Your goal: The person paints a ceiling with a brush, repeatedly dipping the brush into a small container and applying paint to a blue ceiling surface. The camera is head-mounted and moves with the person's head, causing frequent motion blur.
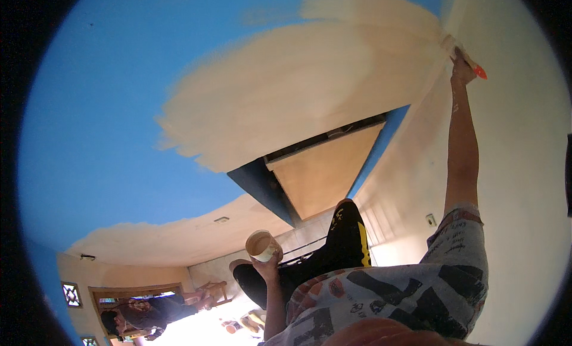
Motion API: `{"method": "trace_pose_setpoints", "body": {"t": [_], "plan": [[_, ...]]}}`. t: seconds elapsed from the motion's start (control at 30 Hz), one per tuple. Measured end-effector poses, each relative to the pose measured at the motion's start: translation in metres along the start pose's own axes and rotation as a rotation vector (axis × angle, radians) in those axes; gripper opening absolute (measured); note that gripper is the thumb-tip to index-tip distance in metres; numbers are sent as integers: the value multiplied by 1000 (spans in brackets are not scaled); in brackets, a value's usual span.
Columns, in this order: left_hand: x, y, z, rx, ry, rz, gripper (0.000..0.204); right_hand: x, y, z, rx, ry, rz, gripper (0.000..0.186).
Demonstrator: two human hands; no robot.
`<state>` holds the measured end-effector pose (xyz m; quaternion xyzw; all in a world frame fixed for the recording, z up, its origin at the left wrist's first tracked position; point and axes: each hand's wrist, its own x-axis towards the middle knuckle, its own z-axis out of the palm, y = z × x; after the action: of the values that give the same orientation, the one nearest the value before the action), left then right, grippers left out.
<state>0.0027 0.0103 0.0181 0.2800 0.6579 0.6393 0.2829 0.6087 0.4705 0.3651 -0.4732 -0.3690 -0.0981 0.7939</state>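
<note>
High at the right, my right hand (pixel 461 70) grips a paintbrush (pixel 471 61) with a red-tipped handle. Its bristles meet the corner where the blue wall (pixel 107 119) joins a cream wall (pixel 518 155). A wide patch of beige paint (pixel 280 84) spreads over the blue, left of the brush. Nearer my body, my left hand (pixel 267 267) is closed around a pale tub (pixel 261 246) with beige paint inside. The tub is held above my legs, apart from the wall.
Below the beige patch is an angular recess (pixel 256 182) with blue sides and a beige panel (pixel 325 167). A wall socket (pixel 431 220) sits on the cream wall. At lower left, another person (pixel 155 310) is beside a wooden chair (pixel 215 292) and a wood-framed opening (pixel 137 289).
</note>
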Motion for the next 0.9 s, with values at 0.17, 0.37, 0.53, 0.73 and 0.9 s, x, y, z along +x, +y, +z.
{"method": "trace_pose_setpoints", "body": {"t": [0.17,0.37,0.53,0.73,0.9], "plan": [[4,3,7,70,-85,2,78,-3,8,7,39,-99,-147,27],[0,15,14,52,-96,26,81,-164,-141,102,108,-267,-351,33],[-1,7,3,101,-115,-67,83,-263,-268,119,469,-667,-70,42],[-8,9,-5,142,-42,17,81,-179,-160,106,140,-598,-145,36],[-2,0,-3,91,-17,7,80,-28,0,6,-6,-114,-113,25]]}}
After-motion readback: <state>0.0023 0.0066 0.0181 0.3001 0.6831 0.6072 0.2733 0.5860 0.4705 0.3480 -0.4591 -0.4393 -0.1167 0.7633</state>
